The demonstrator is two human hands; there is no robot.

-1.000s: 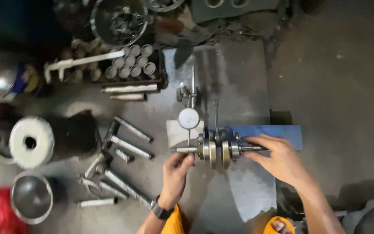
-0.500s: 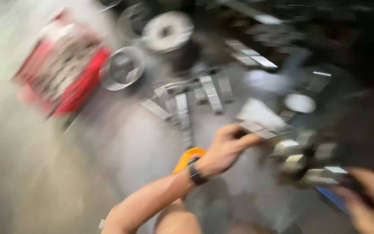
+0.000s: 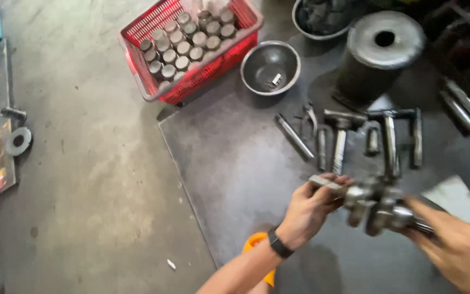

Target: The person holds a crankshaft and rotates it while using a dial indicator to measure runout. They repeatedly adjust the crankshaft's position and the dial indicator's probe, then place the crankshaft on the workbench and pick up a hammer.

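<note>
I hold a steel crankshaft (image 3: 375,204) in the air above a dark metal plate (image 3: 229,163) on the floor. My left hand (image 3: 314,209) grips its left shaft end, a black band on the wrist. My right hand (image 3: 455,247) grips the right shaft end at the lower right of the view. The crankshaft is blurred by motion.
Beyond the hands lie several steel tools, among them a hammer (image 3: 339,136) and a rod (image 3: 295,137). A steel bowl (image 3: 270,66), a red basket (image 3: 191,46) of metal cylinders and a black drum (image 3: 379,54) stand at the back. A ring (image 3: 18,140) lies far left.
The view swung left to the red basket and bowl. Both hands lifted the crankshaft off its stand with the dial gauge; that stand is out of view now.
</note>
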